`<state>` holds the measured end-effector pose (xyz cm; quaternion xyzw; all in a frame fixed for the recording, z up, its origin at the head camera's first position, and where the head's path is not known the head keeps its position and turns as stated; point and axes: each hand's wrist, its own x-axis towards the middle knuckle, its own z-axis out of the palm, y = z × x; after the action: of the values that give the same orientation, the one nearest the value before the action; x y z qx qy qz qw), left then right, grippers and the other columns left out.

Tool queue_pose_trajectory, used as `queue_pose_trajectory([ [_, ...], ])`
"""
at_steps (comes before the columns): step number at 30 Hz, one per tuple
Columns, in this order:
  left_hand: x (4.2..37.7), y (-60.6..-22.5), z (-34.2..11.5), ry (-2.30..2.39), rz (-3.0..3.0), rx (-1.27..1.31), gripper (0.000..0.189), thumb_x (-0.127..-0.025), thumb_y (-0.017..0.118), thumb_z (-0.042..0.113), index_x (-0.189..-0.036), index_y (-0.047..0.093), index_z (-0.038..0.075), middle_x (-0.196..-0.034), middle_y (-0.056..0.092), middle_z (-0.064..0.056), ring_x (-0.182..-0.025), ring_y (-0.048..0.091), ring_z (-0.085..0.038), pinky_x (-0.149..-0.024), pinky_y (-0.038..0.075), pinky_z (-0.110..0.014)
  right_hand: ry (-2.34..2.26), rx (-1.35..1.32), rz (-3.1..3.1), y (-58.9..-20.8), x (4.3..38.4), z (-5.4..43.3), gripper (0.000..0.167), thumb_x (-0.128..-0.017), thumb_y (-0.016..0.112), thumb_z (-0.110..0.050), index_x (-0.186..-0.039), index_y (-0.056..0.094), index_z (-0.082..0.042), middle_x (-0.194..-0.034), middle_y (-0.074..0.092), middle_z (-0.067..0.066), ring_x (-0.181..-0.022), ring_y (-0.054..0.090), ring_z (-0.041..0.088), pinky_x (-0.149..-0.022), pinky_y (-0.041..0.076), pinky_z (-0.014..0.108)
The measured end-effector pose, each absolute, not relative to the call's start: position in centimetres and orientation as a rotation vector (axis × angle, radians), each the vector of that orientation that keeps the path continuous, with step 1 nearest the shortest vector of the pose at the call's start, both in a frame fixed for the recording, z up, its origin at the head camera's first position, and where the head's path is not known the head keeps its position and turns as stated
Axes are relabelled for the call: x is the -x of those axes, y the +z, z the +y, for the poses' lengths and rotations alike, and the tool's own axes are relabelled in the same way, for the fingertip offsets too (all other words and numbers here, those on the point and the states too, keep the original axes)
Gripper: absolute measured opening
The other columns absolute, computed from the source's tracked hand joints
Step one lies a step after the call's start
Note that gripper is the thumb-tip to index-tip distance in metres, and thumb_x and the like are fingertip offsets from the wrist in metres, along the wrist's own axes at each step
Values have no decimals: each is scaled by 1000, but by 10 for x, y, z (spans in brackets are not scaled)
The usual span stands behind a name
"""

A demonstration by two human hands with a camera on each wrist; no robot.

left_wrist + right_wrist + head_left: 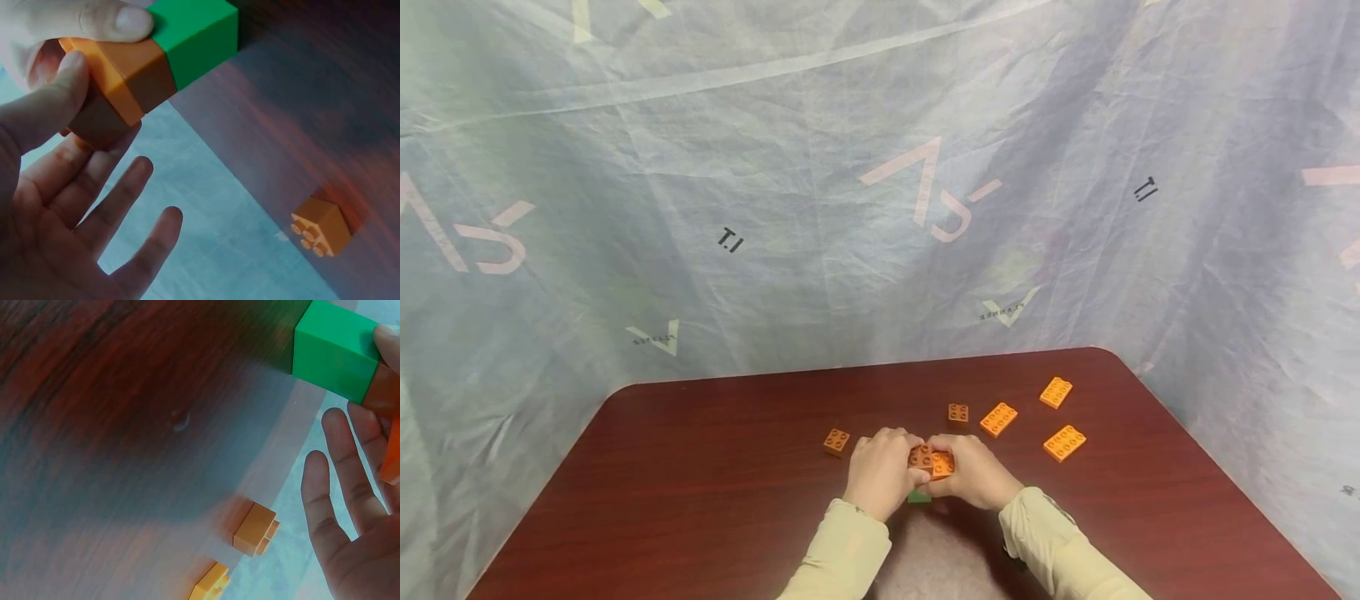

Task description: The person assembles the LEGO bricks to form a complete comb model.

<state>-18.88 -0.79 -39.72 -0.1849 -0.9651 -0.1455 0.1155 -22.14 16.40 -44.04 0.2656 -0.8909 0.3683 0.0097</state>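
Pale grey-blue fabric (820,208), printed with pink, yellow and black lettering, hung behind a dark reddish-brown, wood-grained surface (715,467). Over it, a person in light yellowish sleeves (850,546) held a small stack of toy building bricks (144,81) between the fingers of both hands. The left hand (880,471) gripped the stack from the left, the right hand (973,471) from the right; in the wrist views, some outer fingers of each hand stood extended, apart from it. Within the grasping fingers, a green brick (200,37) formed the bottom, followed by a brown brick (153,75), an orange plate (943,465) and a four-stud brown top brick (921,457). Orange studs showed beside this top brick, toward the right fingers. Near the left fingers, on their left, lay a loose brown brick (837,441); another brown brick (958,412) lay just beyond the right fingers. To those fingers' right were three eight-stud orange plates (998,419).
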Motion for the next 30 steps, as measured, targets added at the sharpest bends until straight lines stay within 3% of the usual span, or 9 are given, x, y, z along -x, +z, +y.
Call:
queue_pose_trajectory([
  [19, 198, -398, -16, -899, -2920, 483, 41, -77, 90, 30, -113, 77, 16, -113, 74, -4, -89, 69, -26, -69, 52, -39, 1183, -817, -2778, -441, 216, 168, 36, -76, 91, -21, -103, 68, -14, -84, 62, -9, -69, 54, 6, -61, 47, 25],
  [26, 199, -404, -20, -979, -2912, 468, 41, -77, 91, 30, -113, 77, 17, -119, 72, -8, -98, 69, -29, -77, 53, -46, 1176, -825, -2805, -440, 214, 172, 51, -75, 91, -20, -119, 68, -9, -105, 70, -1, -84, 60, 9, -73, 50, 29],
  [30, 201, -408, -23, -1067, -2905, 450, 41, -77, 90, 29, -114, 77, 17, -124, 70, -12, -108, 67, -33, -85, 53, -52, 1170, -833, -2827, -438, 211, 178, 58, -75, 91, -19, -127, 66, -7, -115, 70, 3, -95, 64, 17, -83, 53, 38],
])
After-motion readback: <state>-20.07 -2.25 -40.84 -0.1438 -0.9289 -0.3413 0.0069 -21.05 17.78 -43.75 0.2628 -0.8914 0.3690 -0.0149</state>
